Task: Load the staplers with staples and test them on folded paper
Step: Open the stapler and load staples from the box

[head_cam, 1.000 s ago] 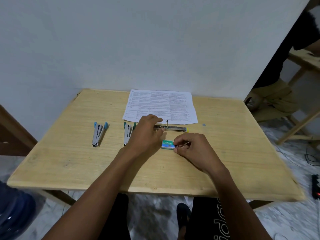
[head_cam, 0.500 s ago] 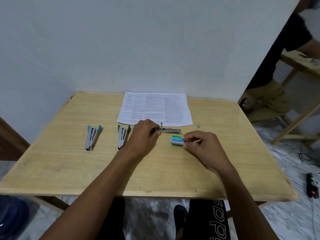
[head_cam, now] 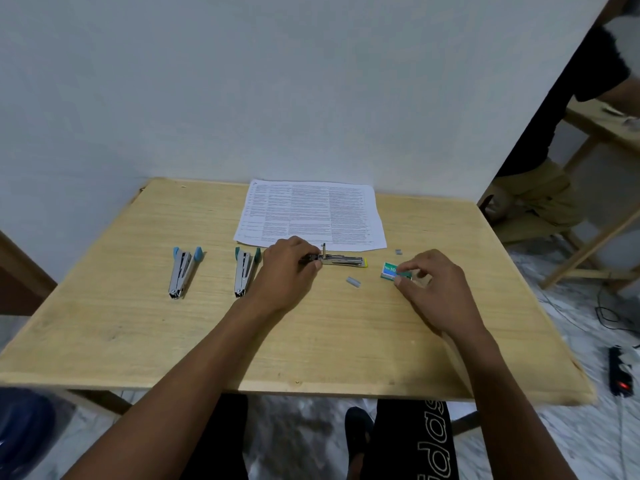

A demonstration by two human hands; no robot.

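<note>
Green staple box (head_cam: 394,271), pinched in right hand (head_cam: 433,289), has shifted toward 3 o'clock, exposing a staple strip (head_cam: 353,282); left hand (head_cam: 287,271) grips the open stapler (head_cam: 343,260). Loading comes next.

Staple box (head_cam: 393,271), green, under the fingertips of my right hand (head_cam: 431,289): "No.10" on its top. My trousers (head_cam: 429,441), black: white lettering, partly cut off, reading "adidas". Printed sheet (head_cam: 311,214): columns of text, too small to read.

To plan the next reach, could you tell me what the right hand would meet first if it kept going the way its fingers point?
Probably nothing new: the right hand already touches the green staple box.
</note>
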